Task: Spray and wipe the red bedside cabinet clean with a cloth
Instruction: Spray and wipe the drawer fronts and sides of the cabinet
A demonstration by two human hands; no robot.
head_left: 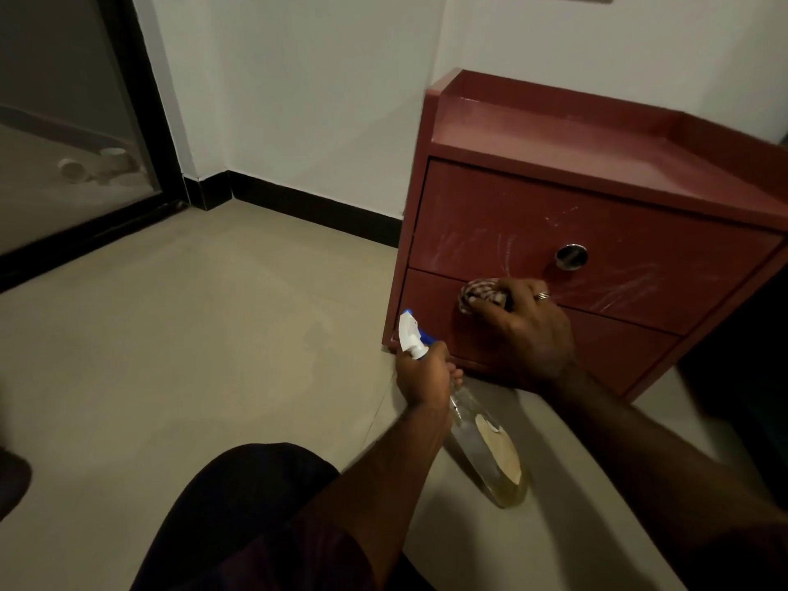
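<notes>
Right grip [524, 330] is clenched round the bunched checked cloth [482, 292], pressing it on the lower drawer [605, 343] of the red bedside cabinet [554, 134], far right by the wall. Left grip [424, 375] grasps the spray bottle [486, 445] at its neck, head by the cabinet's bottom left corner, body slanting back near-right. Pale smears streak the upper drawer [511, 219], just above and right of the cloth. The right grip is nearer, so that looks like its next stroke.

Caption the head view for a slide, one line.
Right hand presses a checked cloth to the lower drawer of the red bedside cabinet; left hand grips a spray bottle by its neck.
</notes>
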